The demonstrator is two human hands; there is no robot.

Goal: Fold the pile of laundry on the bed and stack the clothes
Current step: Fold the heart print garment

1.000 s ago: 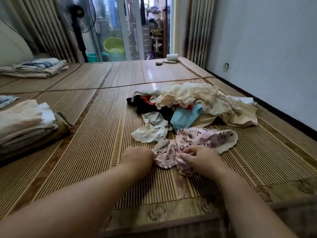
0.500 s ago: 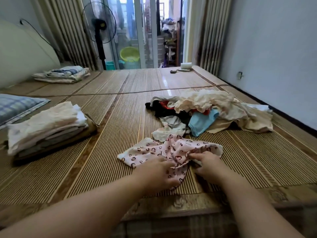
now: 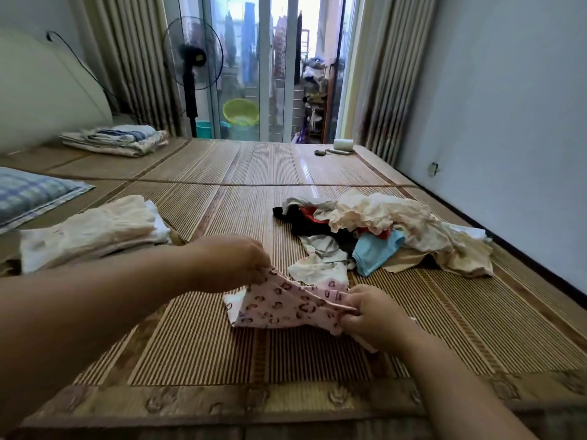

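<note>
Left hand [image 3: 235, 262] and right hand [image 3: 371, 312] pinching pink heart-print garment [image 3: 282, 308] taut above bed mat [image 3: 197, 350], unfolded pile [image 3: 384, 233] far right, folded stack [image 3: 92, 230] left

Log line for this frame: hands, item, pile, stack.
left hand: pinches pink heart-print garment | right hand: grips its other end | unfolded pile: beyond | folded stack: at left

Pink heart-print cloth [image 3: 286, 308] stretched btwn both hands, near centre of the bed [image 3: 197, 350]. Left hand [image 3: 235, 262] pinches its upper left corner, held higher; right hand [image 3: 371, 312] grips the right end, low. Cloth's bottom edge touches the mat. Laundry pile [image 3: 381, 230] just beyond, to the right. Folded stack [image 3: 89, 230] at left, w/ checked pillow [image 3: 28, 192] behind it. Fan [image 3: 192, 68] & yellow basin [image 3: 240, 111] far back.
</note>
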